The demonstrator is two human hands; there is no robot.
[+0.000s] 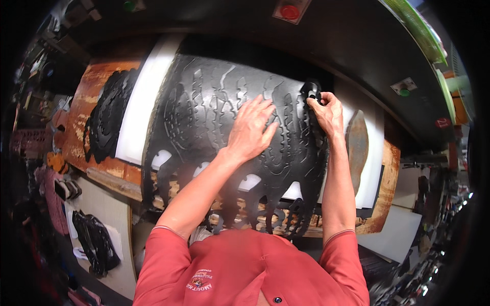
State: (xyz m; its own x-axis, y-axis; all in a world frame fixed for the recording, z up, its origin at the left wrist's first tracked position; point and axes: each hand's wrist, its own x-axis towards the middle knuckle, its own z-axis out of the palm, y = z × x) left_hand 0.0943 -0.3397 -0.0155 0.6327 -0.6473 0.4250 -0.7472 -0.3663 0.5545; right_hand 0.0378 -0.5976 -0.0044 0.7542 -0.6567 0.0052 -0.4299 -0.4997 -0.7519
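A large black sheet (pixel 204 117), which looks like leather or a similar material, lies across the work surface. Its face carries wavy, toothed outlines, and cut-out gaps run along its near edge, which hangs down in strips. My left hand (pixel 251 130) rests on the middle of the sheet with the fingers spread and nothing in them. At the sheet's far right corner, my right hand (pixel 326 111) pinches a narrow black piece with a rounded top (pixel 310 87) between thumb and fingers. Whether that piece is a tool or part of the sheet is hard to make out.
A white board (pixel 148 102) shows under the sheet. Left of it, black toothed-edge pieces (pixel 109 117) lie on a worn wooden table (pixel 76 137). A long brown wavy-edged piece (pixel 357 148) lies at right. A dark machine beam with a red button (pixel 289 12) spans the far side.
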